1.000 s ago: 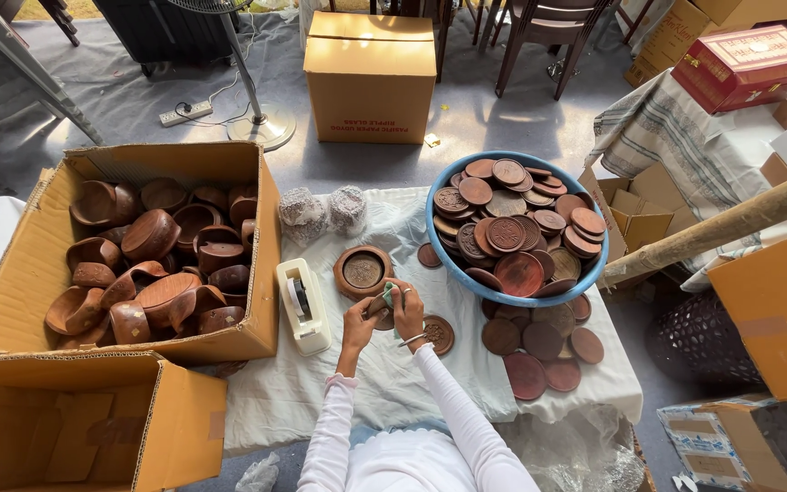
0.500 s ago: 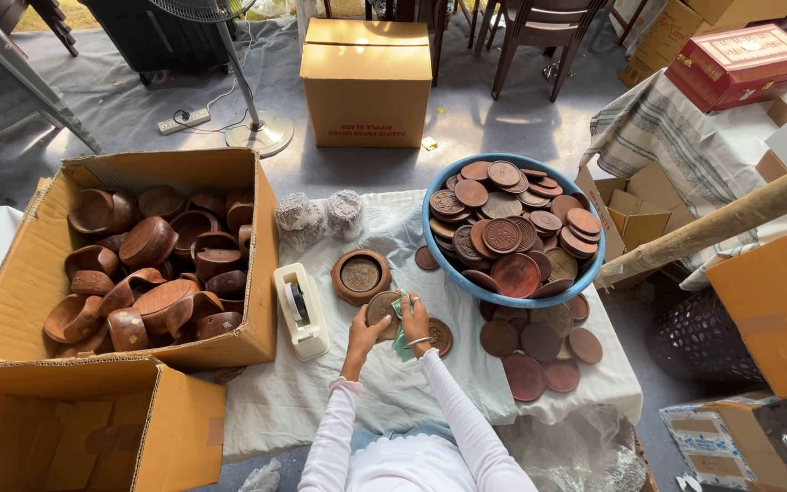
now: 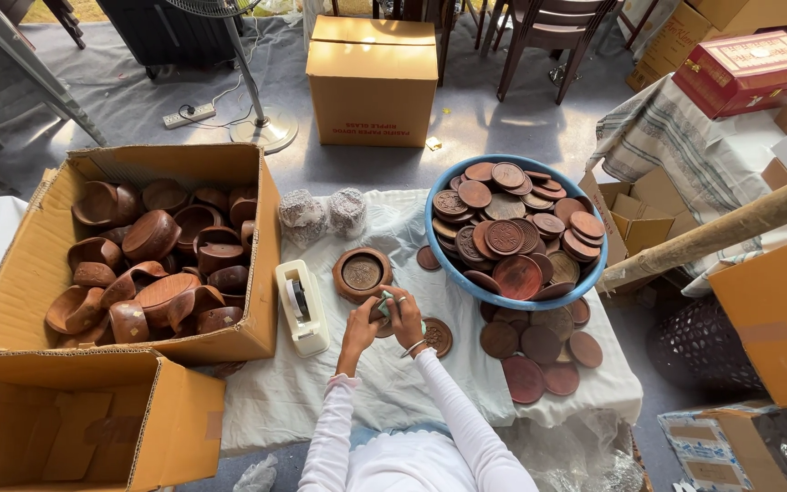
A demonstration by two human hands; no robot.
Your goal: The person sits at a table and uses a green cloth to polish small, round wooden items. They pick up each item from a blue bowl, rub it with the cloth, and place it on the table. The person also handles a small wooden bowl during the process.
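Observation:
My left hand and my right hand meet over the white-covered table, both closed on a small pale green thing held between them. What it is I cannot tell. Just beyond my fingers lies a round brown wooden bowl with a patterned disc inside. A brown carved disc rests under my right wrist. A white tape dispenser stands left of my left hand.
A blue basin heaped with brown round lids sits at the right, several more lids loose beside it. An open carton of wooden bowls is at left, an empty carton nearer me. Two wrapped bundles lie behind.
My hands have drawn back slightly from the wooden bowl toward me, still together on the small green thing. The rest is unchanged.

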